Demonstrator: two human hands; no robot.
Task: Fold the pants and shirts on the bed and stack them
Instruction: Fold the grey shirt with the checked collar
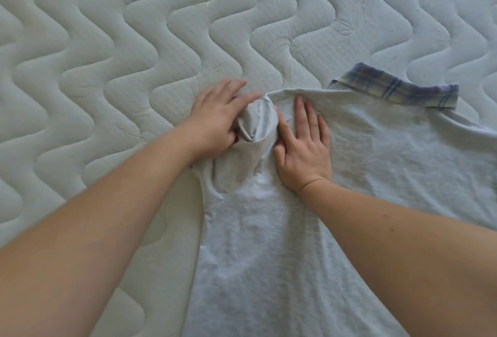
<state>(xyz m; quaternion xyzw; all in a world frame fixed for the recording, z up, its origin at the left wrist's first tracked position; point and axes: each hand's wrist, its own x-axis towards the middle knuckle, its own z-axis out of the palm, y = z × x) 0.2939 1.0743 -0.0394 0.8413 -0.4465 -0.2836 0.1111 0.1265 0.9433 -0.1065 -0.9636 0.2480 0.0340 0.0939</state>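
- Nearest the camera: two bare forearms enter from the lower corners and converge toward the middle of the view.
- Light grey shirt: lies flat on the mattress, occupying the lower centre and right of the view. Its body runs from the bottom edge up toward the hands and spreads out to the right edge.
- Right hand: rests palm down on the shirt near its upper left shoulder area. The fingers are straight, slightly spread, and point away from the camera. The thumb lies against the bunched sleeve beside it.
- Sleeve: short, the same light grey, turned over into a raised roll between the two hands. Its open cuff end faces the left hand.
- Left hand: sits at the left side of the sleeve, over the shirt's left edge. The thumb and lower fingers curl into the cuff opening and grip the fabric. The upper fingers extend forward, loosely spread, and appear motion-blurred.
- Plaid collar: blue, yellow and white checks, at the far edge of the shirt, to the right of the hands and apart from them.
- Farthest: the pale quilted mattress, stitched in wavy lines, fills the remaining upper and left area.
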